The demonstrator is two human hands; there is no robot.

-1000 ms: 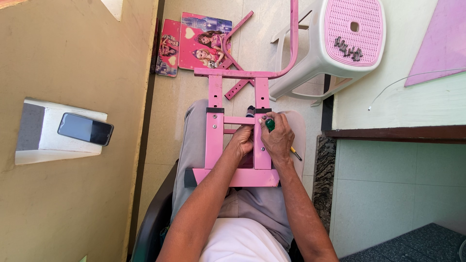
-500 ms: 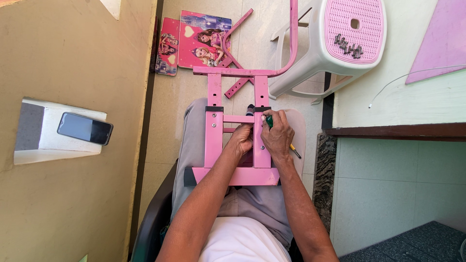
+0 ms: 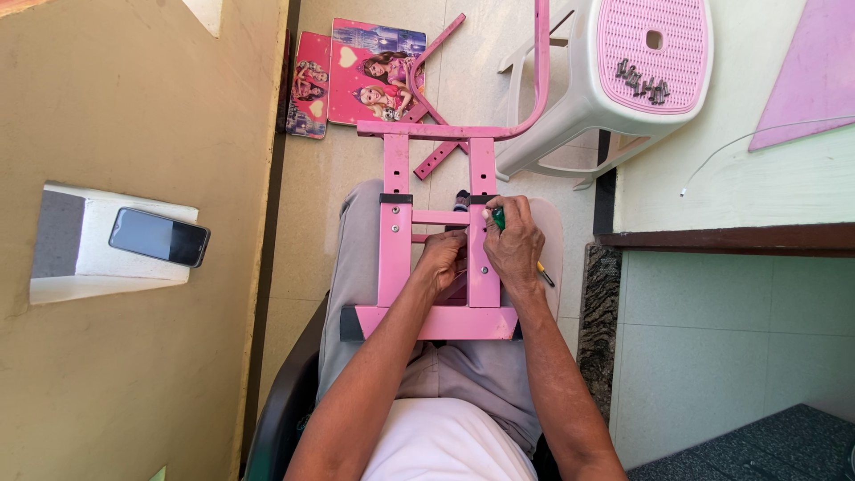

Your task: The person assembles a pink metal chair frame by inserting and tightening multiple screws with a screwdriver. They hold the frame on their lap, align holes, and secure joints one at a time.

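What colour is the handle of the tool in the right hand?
Green, on the tool in the right hand, with a yellow tip; head view.

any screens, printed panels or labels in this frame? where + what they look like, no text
Phone: on a white ledge, left of the person; flat dark rectangle, screen off.
Large picture panel: on the floor beyond the pink frame; pink rectangle with cartoon figures and a heart.
Small picture panel: touching the large panel's left side; narrow, pink, similar figures.
No packages or signs visible.
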